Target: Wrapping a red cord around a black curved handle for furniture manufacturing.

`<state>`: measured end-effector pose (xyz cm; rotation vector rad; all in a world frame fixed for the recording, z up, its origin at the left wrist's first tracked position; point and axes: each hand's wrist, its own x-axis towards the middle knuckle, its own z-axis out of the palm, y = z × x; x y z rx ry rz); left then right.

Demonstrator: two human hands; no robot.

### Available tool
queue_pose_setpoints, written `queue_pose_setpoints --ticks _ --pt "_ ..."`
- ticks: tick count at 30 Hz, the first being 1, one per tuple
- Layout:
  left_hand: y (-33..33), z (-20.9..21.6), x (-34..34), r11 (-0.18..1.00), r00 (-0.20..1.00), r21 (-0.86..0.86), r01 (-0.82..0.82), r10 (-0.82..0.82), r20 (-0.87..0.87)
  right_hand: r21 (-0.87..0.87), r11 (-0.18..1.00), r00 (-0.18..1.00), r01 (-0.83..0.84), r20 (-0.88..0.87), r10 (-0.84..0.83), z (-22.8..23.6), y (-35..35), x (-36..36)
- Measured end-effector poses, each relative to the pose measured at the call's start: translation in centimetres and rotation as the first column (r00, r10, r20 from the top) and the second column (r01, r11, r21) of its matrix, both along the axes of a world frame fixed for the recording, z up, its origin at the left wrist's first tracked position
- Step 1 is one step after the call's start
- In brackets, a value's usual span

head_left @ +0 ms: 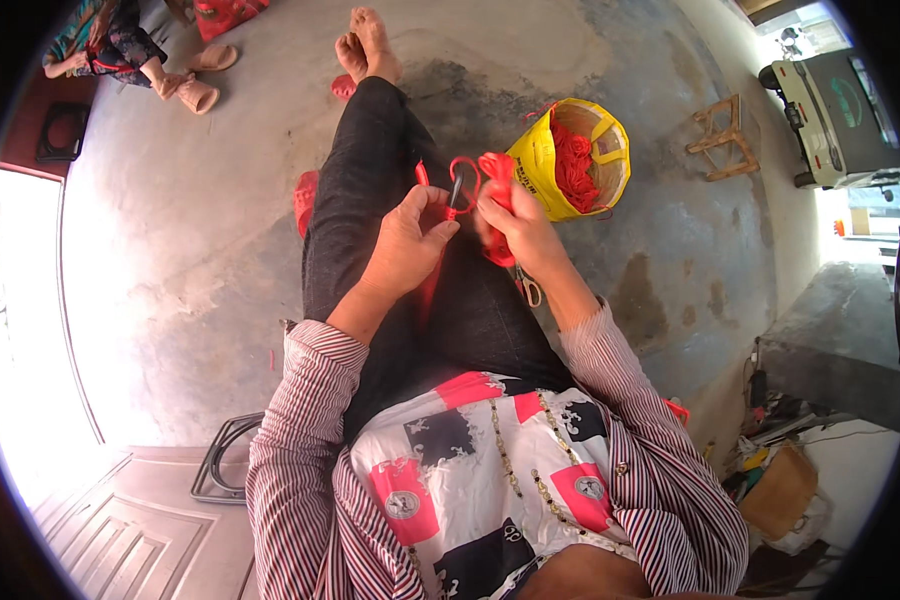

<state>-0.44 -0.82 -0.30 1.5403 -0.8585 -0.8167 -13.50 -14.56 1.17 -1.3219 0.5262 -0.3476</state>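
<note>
Above my lap, my left hand (410, 238) pinches a red ribbon (425, 285) between thumb and fingers, beside a small dark stick-like piece (457, 187). A loop of red ribbon (465, 163) curves around the top of that piece. Close by on the right, my right hand (518, 222) is closed around a bunched hank of red ribbon (497, 172), part of which hangs below the fingers. Its fingertips are slightly blurred. Scissors (530, 290) with pale handles show under my right wrist, against the dark trousers; their blades are mostly hidden.
A yellow bag (537, 160) full of red ribbon stands right of my knees. Farther right are a wooden stool frame (722, 138) and a parked vehicle (828, 120). Another person (120, 50) sits at the far left near pink slippers (200, 95). A folded black chair frame (225, 460) lies behind my left elbow.
</note>
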Motion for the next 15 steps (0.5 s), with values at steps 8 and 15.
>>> queue_pose_setpoints --ticks 8,15 --pt "-0.3 0.3 -0.2 0.999 0.999 -0.042 0.017 -0.016 0.033 0.101 0.986 0.992 -0.129 0.014 0.129 6.5 5.3 -5.4" --pt "-0.6 0.7 -0.6 0.994 0.998 0.107 0.024 -0.03 0.058 0.224 0.972 0.997 -0.07 0.056 0.059 9.0 5.7 -5.2"
